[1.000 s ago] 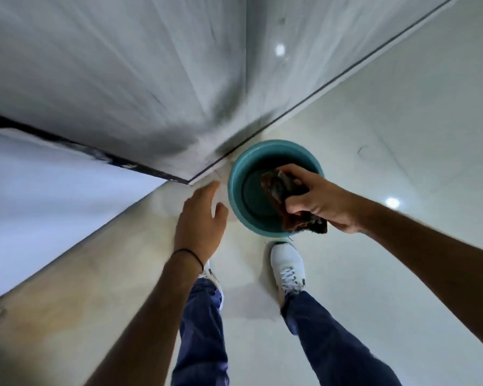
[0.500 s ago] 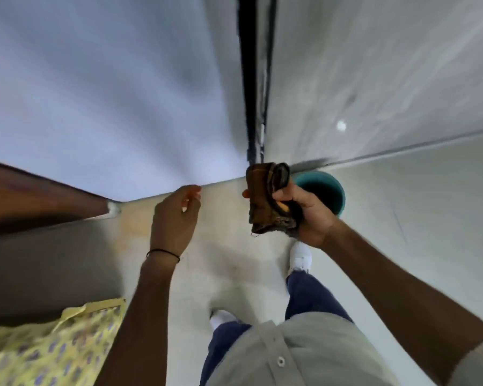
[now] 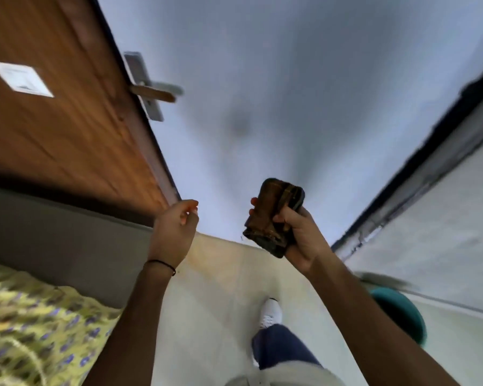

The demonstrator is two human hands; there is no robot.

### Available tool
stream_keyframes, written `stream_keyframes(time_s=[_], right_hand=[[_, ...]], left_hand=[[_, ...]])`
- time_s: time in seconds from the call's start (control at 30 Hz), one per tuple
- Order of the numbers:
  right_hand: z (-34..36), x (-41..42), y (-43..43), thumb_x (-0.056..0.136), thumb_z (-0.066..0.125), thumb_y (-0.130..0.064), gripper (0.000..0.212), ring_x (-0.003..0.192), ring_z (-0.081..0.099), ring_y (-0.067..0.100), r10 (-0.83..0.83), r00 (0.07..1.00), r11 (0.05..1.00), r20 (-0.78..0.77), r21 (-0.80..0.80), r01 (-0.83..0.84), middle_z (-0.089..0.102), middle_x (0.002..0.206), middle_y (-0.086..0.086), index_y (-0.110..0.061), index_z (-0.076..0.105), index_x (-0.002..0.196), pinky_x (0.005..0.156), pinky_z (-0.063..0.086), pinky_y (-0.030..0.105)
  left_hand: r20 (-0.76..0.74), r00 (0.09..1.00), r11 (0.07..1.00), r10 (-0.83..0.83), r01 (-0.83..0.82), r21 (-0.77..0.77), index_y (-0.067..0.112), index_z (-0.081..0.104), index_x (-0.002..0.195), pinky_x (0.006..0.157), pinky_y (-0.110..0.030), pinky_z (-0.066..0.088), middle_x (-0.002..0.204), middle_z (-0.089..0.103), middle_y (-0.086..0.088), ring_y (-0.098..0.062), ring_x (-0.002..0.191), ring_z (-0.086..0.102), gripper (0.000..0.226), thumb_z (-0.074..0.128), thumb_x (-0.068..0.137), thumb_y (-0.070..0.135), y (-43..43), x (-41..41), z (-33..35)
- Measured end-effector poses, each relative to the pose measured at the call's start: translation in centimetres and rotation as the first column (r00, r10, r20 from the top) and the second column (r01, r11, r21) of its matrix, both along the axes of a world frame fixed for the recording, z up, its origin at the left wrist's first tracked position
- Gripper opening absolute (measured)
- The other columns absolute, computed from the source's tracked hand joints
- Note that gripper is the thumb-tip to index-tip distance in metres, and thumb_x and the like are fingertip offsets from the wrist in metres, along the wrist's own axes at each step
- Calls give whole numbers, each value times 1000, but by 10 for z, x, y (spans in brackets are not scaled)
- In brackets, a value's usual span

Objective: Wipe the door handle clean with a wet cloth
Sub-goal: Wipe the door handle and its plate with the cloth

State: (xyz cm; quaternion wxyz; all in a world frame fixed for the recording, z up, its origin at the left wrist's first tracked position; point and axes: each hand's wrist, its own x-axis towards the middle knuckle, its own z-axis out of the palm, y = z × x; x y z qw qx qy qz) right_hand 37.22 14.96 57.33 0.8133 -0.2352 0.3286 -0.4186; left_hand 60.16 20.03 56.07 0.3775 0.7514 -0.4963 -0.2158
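A: Where is the cloth?

B: The brown cloth (image 3: 273,217) is folded into a thick wad and sits in the right hand (image 3: 300,236), just right of the middle of the view. That grip is clenched around the lower part of it, thumb on the near face, and the top end sticks up past the fingers.

A: And the other hand?

B: The left hand (image 3: 173,232) hangs in the air a little left of centre, fingers loosely curled and the grip released, holding nothing. A thin dark band (image 3: 161,263) circles that wrist.

A: The door handle?

B: Up at about eleven o'clock. The handle (image 3: 156,91) is a lever on a pale metal plate, at the edge of a brown wooden door (image 3: 64,129); it is blurred. It lies well apart from both hands, and the cloth is not touching it.

A: Anything else nearby?

B: A teal bucket (image 3: 402,313) stands on the floor (image 3: 221,302) at four o'clock, partly behind the right forearm. One white shoe (image 3: 269,312) shows at six o'clock, and a yellow patterned fabric (image 3: 39,335) fills the eight o'clock corner.
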Motion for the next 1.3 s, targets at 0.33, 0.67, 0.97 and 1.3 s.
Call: stream_keyframes(time_s=[0.33,0.67,0.97,1.3], right_hand=[[41,151,-168,81,44,4,33,60,61,32,-109,843,907,-527,-400,-132,61,86,40,4,56,111,54,47,35],[42,284,-268,77,52,13,60,120,58,26,-577,560,471,-594,-803,-366,61,132,8,-9,56,133,99,48,27],[11,336,-269,77,61,13,61,133,47,31,-756,309,347,-578,-753,-559,55,142,16,-1,55,137,99,51,55],[7,402,-267,86,63,7,40,122,61,35,-893,8,357,-449,-720,-595,67,126,19,3,65,126,112,40,49]], left_hand=[[22,987,986,162,-163,38,17,67,120,91,-28,49,115,71,-4,-20,104,63,26,55,97,15,-120,130,11],[141,923,932,358,-344,-113,2,58,129,99,-38,47,130,62,-18,-36,117,60,38,55,91,3,-232,221,22],[248,849,863,467,-376,-338,-8,10,153,125,-40,16,162,5,-30,-39,153,10,90,57,95,42,-285,293,18],[202,939,883,278,-167,-439,-17,7,148,127,-40,6,157,6,-42,-50,150,5,89,64,97,28,-306,321,-4]])
